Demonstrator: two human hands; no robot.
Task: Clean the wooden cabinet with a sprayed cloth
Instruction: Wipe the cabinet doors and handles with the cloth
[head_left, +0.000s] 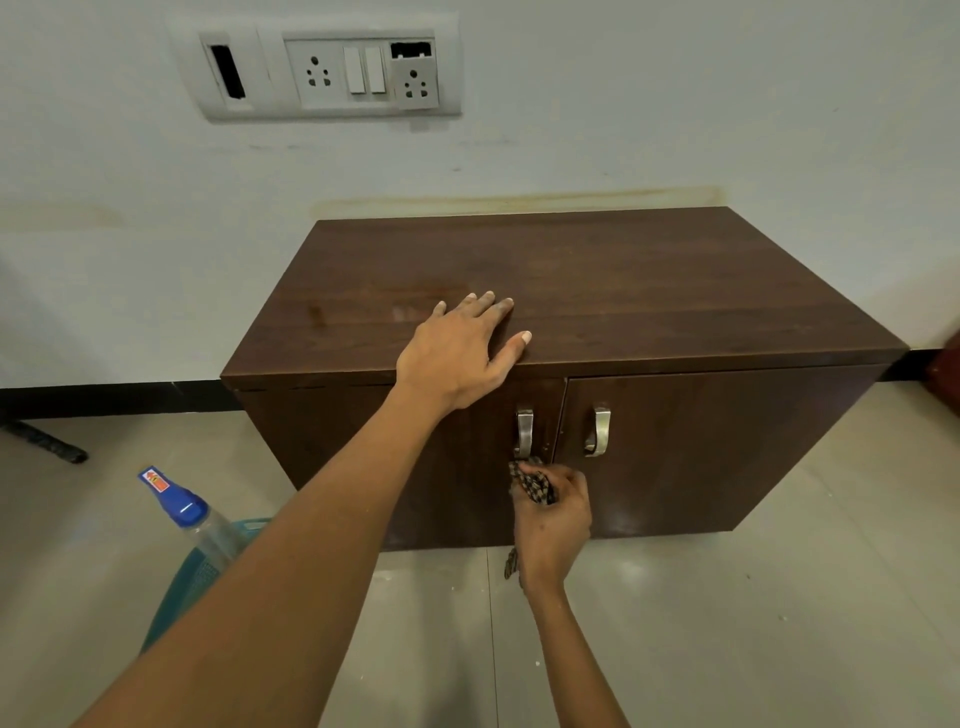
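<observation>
Cloth (534, 484) in right hand (553, 525) presses cabinet (649, 291) door's inner edge.

Bare forearms, no sleeves; unpainted short nails.

No legible text, brand, or number is found anywhere in the head view. The spray bottle (200, 525) at lower left carries a small red and white sticker (157, 480) on its blue cap; an arrow-like mark shows on it, but any print is too small and blurred to read. The wall switch panel (332, 70) bears no readable markings.
</observation>
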